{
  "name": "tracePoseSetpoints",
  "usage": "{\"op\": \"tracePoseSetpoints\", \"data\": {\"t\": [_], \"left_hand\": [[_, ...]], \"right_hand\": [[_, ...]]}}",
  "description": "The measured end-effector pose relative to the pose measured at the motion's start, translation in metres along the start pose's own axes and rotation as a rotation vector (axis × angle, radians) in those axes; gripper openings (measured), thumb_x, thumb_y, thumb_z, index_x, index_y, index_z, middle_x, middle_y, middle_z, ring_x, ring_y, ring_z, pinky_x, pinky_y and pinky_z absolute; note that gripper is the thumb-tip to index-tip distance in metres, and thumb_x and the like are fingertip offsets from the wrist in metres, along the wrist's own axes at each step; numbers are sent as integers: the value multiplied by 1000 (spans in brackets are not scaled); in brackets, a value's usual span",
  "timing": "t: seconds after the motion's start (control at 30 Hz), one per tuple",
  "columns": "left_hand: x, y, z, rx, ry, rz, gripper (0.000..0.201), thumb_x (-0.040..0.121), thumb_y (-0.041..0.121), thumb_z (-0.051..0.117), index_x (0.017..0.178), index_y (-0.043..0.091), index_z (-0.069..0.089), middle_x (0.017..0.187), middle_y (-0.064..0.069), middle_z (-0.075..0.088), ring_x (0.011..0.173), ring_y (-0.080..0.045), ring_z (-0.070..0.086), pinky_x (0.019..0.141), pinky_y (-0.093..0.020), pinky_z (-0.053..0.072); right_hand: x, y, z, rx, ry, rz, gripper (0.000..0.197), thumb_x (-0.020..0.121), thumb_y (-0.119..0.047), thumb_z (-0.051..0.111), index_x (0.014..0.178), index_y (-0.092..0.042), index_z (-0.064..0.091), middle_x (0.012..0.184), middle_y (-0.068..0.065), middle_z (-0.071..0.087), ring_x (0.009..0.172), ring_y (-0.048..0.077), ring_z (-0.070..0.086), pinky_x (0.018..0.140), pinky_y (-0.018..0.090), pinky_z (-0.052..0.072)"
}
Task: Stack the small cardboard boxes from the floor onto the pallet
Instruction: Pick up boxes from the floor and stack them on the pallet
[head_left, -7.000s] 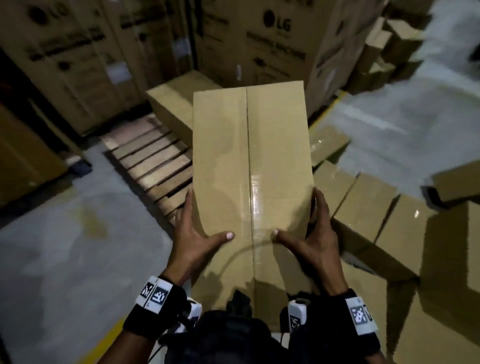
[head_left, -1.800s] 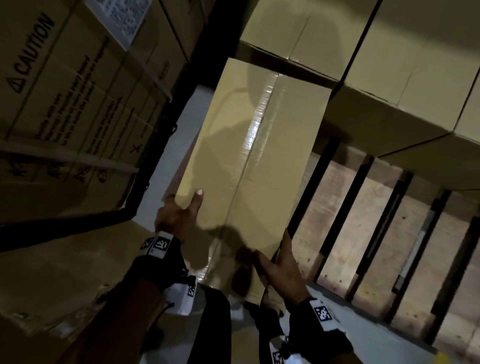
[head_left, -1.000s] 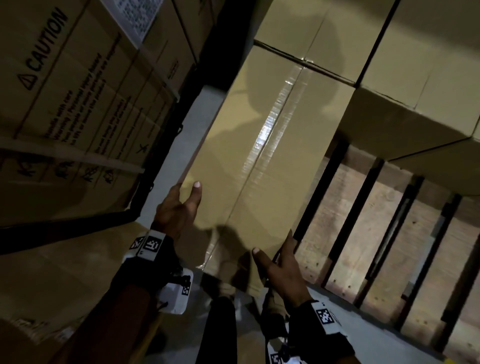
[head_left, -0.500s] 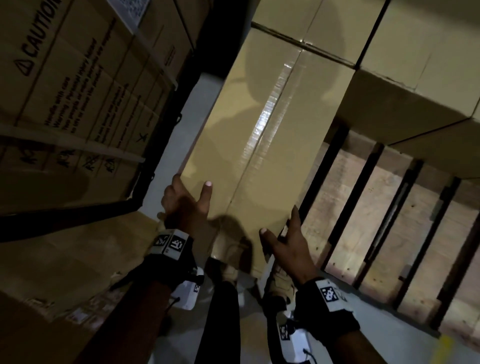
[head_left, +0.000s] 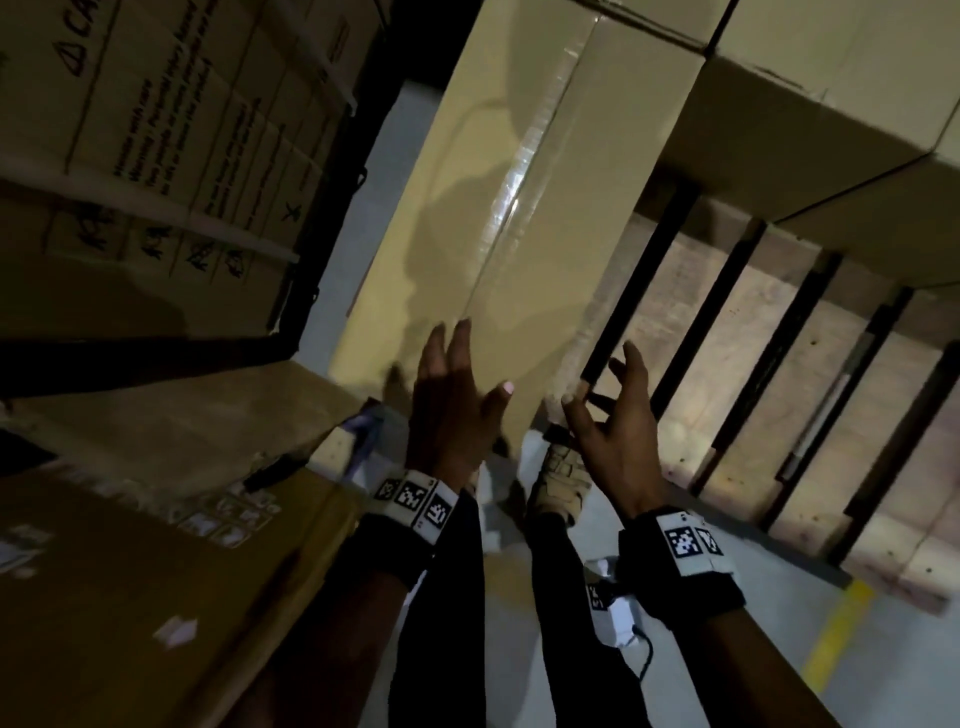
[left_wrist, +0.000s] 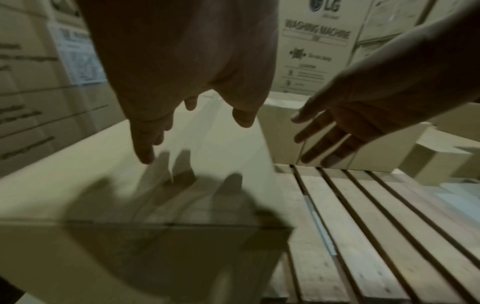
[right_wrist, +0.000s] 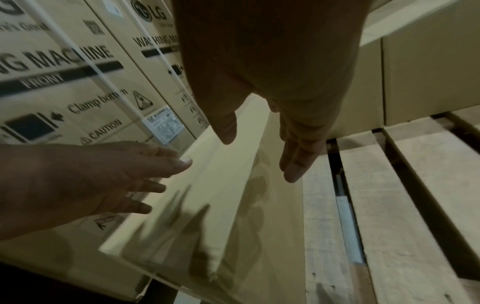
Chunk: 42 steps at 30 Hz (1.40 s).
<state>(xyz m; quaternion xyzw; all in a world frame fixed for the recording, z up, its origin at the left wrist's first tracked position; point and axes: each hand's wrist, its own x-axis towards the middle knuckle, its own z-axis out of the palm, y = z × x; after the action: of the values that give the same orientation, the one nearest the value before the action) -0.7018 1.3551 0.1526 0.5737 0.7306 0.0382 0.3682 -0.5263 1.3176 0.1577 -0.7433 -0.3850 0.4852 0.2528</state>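
Item: small cardboard box (head_left: 498, 249), set on the pallet (head_left: 810, 374). Your left hand (head_left: 457, 400) and right hand (head_left: 610, 415) hover released, fingers spread. Nudge it flush against the neighbouring boxes (head_left: 810, 78) before you leave.

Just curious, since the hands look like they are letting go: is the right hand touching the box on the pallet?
Apart. In the left wrist view the right hand hangs open beside the box with pallet slats showing between them.
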Motion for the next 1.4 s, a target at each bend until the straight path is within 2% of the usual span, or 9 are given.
{"op": "tracePoseSetpoints", "data": {"t": [0.13, 0.27, 0.4, 0.47, 0.6, 0.83, 0.97, 1.17, 1.4], "left_hand": [[-48, 21, -13, -103, -46, 165, 80, 96, 56, 55, 160, 22, 20, 164, -13, 18, 143, -41, 38, 107, -56, 44], [-106, 64, -51, -173, -7, 213, 74, 96, 67, 45, 157, 35, 17, 163, -7, 23, 144, -32, 38, 109, -56, 43], [-171, 120, -99, -230, 34, 261, 69, 98, 38, 62, 156, 32, 26, 162, -4, 30, 147, -19, 31, 114, -28, 31], [-199, 144, -120, -263, -12, 320, 71, 98, 34, 63, 157, 31, 24, 163, -2, 28, 149, -15, 27, 117, -24, 25], [-241, 174, -146, -273, -82, 458, 70, 100, 34, 62, 159, 22, 25, 163, -2, 27, 148, -9, 25, 120, -29, 26], [-321, 201, -198, -328, -106, 664, 69, 99, 31, 63, 157, 29, 26, 159, 3, 34, 143, -13, 36, 116, -38, 38], [-364, 201, -217, -316, -135, 756, 68, 99, 32, 64, 151, 45, 23, 158, 8, 37, 141, -9, 38, 113, -43, 41], [-419, 220, -220, -273, -212, 916, 66, 97, 29, 67, 154, 32, 34, 154, 8, 42, 134, -8, 46, 105, -43, 48], [-471, 296, -193, -250, -266, 1155, 68, 97, 31, 67, 155, 32, 32, 150, 4, 47, 134, -11, 48, 105, -44, 49]], "right_hand": [[-42, -28, -35, 14, 47, -53, 80, 99, -31, 64, 161, -29, 13, 159, -2, 34, 137, 27, 49, 104, 50, 51], [-88, -69, -79, 89, 91, -63, 76, 102, -28, 62, 161, -29, 15, 160, -3, 35, 129, 21, 55, 96, 39, 54], [-146, -115, -130, 161, 155, -108, 77, 101, -28, 64, 161, -30, 16, 159, -10, 34, 126, 18, 57, 94, 37, 53], [-178, -133, -155, 175, 217, -150, 77, 100, -30, 64, 160, -32, 17, 161, -7, 34, 127, 16, 57, 94, 41, 54], [-239, -157, -191, 205, 353, -193, 74, 100, -24, 65, 159, -32, 20, 160, -7, 35, 128, 12, 56, 98, 44, 54], [-353, -173, -205, 248, 546, -267, 73, 99, -23, 66, 157, -36, 23, 158, -10, 37, 129, 10, 55, 98, 46, 54], [-412, -173, -206, 244, 616, -305, 75, 99, -24, 66, 159, -34, 21, 159, -11, 35, 128, 7, 55, 98, 45, 55], [-473, -169, -242, 245, 783, -326, 74, 99, -24, 65, 159, -29, 22, 160, -5, 34, 128, 9, 55, 97, 41, 55], [-530, -140, -321, 196, 997, -328, 76, 99, -27, 67, 160, -27, 21, 161, -9, 33, 125, 1, 54, 95, 32, 55]]}}
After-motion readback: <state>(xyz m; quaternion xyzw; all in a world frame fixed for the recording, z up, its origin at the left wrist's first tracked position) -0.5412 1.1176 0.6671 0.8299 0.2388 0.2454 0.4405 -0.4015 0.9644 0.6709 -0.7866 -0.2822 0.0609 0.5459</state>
